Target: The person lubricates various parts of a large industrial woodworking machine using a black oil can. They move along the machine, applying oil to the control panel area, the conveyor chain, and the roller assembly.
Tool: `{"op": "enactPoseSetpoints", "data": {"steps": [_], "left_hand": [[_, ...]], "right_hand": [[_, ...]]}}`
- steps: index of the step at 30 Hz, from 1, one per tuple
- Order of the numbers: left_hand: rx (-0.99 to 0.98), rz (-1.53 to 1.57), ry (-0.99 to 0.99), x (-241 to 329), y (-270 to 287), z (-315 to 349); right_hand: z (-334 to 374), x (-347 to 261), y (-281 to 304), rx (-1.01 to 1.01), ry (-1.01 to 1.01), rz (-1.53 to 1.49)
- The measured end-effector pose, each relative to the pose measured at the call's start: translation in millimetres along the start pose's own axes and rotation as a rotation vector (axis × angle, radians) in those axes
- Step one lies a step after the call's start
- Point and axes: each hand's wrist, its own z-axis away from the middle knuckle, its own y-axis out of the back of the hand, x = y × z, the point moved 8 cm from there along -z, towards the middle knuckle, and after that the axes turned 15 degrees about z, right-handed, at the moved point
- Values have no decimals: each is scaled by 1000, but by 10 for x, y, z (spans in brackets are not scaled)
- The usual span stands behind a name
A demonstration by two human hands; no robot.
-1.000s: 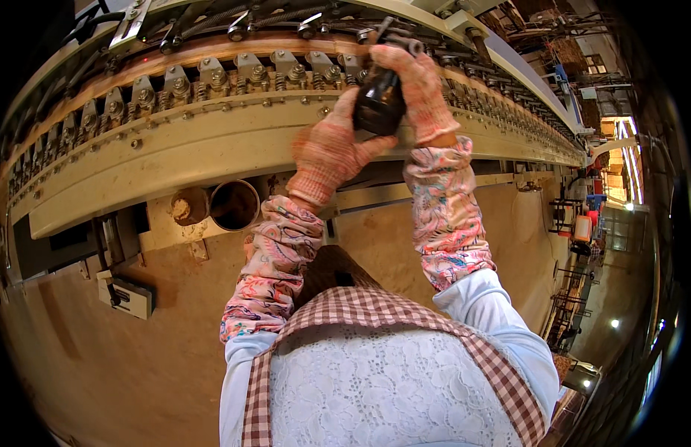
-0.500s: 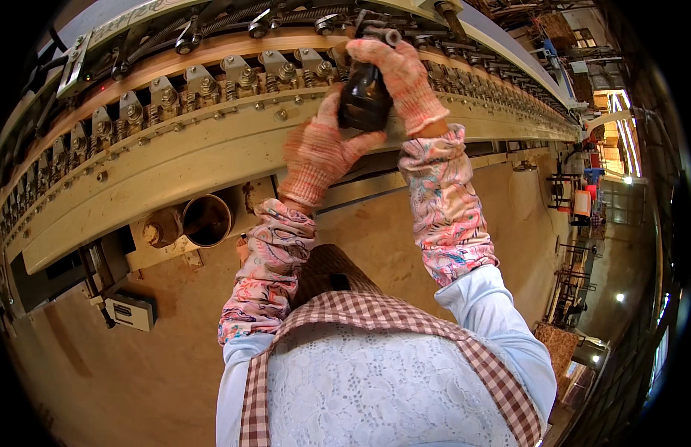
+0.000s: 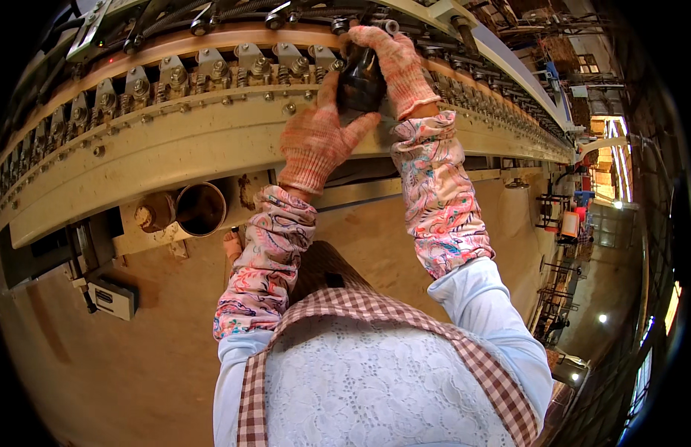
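Observation:
Both my hands wear pinkish-orange knitted gloves and meet at a glossy black tool (image 3: 362, 83) with a rounded body, its exact kind unclear. My right hand (image 3: 401, 67) is wrapped over its top and right side. Against its lower left side my left hand (image 3: 319, 141) cups it, one finger running up the side and the thumb stretched below it. A grey cylindrical end piece (image 3: 391, 27) shows above my right hand. Behind the tool runs a machine's row of metal brackets with bolts and springs (image 3: 219, 68); the contact point is hidden.
A long cream machine beam (image 3: 196, 145) curves below the brackets, with a reddish-brown strip (image 3: 234, 35) behind them. An open can (image 3: 202, 209) and a brown container (image 3: 153, 211) stand under the beam. A grey box (image 3: 112, 299) hangs lower left.
The black tool and both hands have shifted slightly up and left in the picture. My left hand, blurred before, now lies steadier against the tool. The whole view has turned a little.

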Motion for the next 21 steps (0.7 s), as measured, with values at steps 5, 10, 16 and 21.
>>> {"op": "enactPoseSetpoints", "data": {"steps": [5, 10, 16, 21], "left_hand": [[40, -71, -10, -33, -16, 8], [78, -66, -21, -56, -13, -3], [64, -45, 33, -97, -11, -9], [76, -37, 30, -82, 6, -7]], "right_hand": [[252, -230, -88, 12, -43, -2], [182, -228, -68, 52, -13, 52], [245, -325, -202, 26, 10, -179], [274, -345, -195, 43, -12, -126]]}}
